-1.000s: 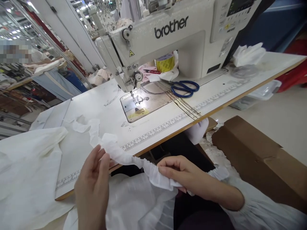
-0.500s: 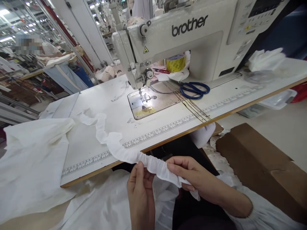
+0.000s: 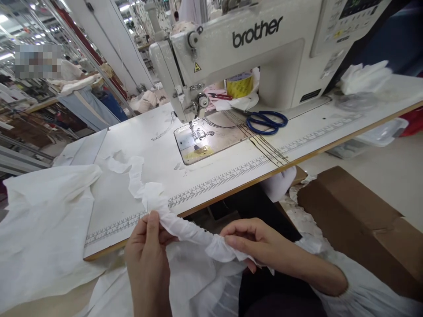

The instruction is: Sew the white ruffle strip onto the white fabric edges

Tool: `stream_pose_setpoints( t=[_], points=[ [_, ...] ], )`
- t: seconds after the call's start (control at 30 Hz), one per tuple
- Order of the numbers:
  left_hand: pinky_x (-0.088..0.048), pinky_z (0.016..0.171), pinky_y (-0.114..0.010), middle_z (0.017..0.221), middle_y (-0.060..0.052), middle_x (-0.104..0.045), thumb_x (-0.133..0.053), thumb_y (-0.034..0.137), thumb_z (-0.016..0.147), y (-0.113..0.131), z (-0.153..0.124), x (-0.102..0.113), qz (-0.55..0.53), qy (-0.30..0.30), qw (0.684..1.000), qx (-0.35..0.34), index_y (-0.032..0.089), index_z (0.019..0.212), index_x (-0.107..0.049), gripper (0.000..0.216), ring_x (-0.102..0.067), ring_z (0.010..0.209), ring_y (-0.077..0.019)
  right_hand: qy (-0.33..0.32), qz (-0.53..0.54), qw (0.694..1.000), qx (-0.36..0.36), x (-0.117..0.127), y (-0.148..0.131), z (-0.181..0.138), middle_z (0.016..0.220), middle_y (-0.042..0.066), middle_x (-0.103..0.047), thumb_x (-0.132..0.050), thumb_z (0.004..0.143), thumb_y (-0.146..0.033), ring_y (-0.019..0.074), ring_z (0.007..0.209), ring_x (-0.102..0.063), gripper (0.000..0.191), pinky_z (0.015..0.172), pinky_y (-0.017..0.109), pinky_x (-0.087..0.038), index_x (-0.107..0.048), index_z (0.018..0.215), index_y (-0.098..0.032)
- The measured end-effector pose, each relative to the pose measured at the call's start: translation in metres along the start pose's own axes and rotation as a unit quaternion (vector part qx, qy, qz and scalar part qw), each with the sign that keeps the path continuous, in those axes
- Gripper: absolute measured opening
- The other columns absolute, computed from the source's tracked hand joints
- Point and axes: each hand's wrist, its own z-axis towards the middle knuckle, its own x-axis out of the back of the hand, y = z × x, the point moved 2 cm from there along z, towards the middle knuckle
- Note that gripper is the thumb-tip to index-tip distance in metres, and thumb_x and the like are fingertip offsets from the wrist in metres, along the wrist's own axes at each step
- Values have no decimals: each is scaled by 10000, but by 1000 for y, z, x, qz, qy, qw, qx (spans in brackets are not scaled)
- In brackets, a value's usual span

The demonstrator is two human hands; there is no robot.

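At the front edge of the worktop (image 3: 158,165), near its left corner, we see a white ruffled strip (image 3: 193,233) stretched between two bare hands. The left hand (image 3: 150,251) pinches it right over the edge; the right hand (image 3: 259,242) grips it farther right, out past the edge, with a loose end showing below. Beyond the left hand, the strip appears to run on over the worktop in slack bends toward the back edge. By our reading, the ruffles are made along the held stretch, where the material stands in puckers; how much is left on the rest, we cannot tell. We see nothing joining the strip to the large white cloth (image 3: 49,220) heaped at the worktop's left end, and none of it lies under the needle (image 3: 191,125) of the sewing machine (image 3: 214,53), so any stitching there looks not yet begun. Blue-handled scissors (image 3: 254,128) lie right of the needle, touched by neither hand.
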Motion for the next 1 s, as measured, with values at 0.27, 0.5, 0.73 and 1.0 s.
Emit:
stream_pose_setpoints(
  t=[0.27, 0.5, 0.73, 1.0],
  points=[
    [-462, 416, -187, 497, 52, -570, -723, 476, 693, 19, 20, 9, 135, -19, 990, -29, 195, 722, -653, 291, -525, 436, -101, -29, -8, 999, 37, -9, -15, 6, 677, -31, -533, -588, 938, -384, 59, 503, -392, 263, 430, 157, -301, -673, 1065, -171],
    [-401, 430, -180, 490, 46, -542, -712, 467, 724, 23, 31, -12, 116, -98, 988, -9, 198, 739, -654, 275, -502, 457, -97, -100, 47, 993, 52, -16, -12, 12, 661, -63, -442, -624, 912, -328, 59, 545, -399, 313, 548, 179, -408, -637, 1178, -163],
    [-452, 746, -301, 860, -15, -705, -566, 560, 812, 27, -12, 2, 321, 77, 931, -153, 252, 852, -701, 338, -615, 783, -195, -83, 82, 993, -4, -26, -25, 21, 658, -26, -561, -626, 916, -348, 27, 451, -353, 294, 403, 130, -271, -649, 1113, -131],
    [-417, 536, -285, 570, -41, -625, -614, 636, 738, -33, -59, 4, 162, -81, 983, 33, 165, 642, -697, 488, -560, 583, -198, -56, 66, 994, 73, -34, -25, 26, 685, -35, -524, -578, 956, -300, 17, 455, -354, 210, 373, 89, -279, -654, 1082, -150]
  ],
)
